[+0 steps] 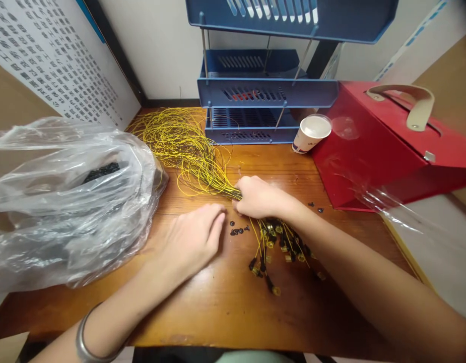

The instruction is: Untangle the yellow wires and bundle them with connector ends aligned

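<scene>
My right hand [257, 197] is closed around a bundle of thin yellow and black wires [180, 143]. Beyond that fist the wires fan out in a loose tangle toward the back left. On the near side hang the wire ends, with black and yellowish connector-like tips [270, 272], partly hidden under my right forearm. My left hand [197, 232] lies on the table, palm down, its fingers stretched forward and nothing visible in it. Several small black parts [238, 231] are scattered just right of its thumb, between the two hands.
A clear plastic bag [115, 217] with black pieces inside stands at the left. At the back is a blue tiered file tray [266, 93], with a paper cup [312, 133] beside it. A red box [369, 146] with a handle fills the right side. Two small black bits [320, 209] lie near it.
</scene>
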`<state>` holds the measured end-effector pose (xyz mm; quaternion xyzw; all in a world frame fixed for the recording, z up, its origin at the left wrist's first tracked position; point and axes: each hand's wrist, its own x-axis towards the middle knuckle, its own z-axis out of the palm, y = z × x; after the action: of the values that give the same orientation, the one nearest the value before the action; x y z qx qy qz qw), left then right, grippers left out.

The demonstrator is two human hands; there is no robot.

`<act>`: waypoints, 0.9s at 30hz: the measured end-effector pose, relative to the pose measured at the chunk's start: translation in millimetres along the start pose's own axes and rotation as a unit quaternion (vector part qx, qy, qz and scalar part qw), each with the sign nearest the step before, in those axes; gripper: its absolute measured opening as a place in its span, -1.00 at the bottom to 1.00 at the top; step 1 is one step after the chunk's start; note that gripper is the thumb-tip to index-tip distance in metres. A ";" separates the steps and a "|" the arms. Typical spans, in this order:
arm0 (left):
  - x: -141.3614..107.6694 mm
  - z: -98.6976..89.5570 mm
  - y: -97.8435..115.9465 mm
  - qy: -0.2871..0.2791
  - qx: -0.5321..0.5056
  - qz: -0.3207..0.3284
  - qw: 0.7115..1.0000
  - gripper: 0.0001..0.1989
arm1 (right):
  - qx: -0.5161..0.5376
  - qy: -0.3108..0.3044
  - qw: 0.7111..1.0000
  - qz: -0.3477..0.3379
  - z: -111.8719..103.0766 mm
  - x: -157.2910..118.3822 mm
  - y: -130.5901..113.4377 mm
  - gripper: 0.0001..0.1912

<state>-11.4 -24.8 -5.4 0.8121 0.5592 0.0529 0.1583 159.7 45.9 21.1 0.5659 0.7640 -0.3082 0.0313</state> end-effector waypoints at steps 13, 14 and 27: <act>32.0 28.3 15.4 -0.011 0.232 0.269 0.935 -0.58 | 0.125 -0.021 0.992 -0.003 -11.9 1.3 12.6 -0.91; 34.5 29.2 12.6 -0.014 0.235 0.289 0.928 -0.58 | 0.127 -0.023 0.992 -0.003 -11.8 1.4 12.1 -0.91; 15.2 23.2 16.0 -0.009 0.247 0.269 0.931 -0.57 | 0.157 -0.032 0.987 -0.030 -9.4 8.6 13.9 -0.88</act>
<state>14.5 -20.5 -23.6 0.9458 0.3142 -0.0534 -0.0627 171.7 60.3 19.2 0.5306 0.7214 -0.4430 -0.0432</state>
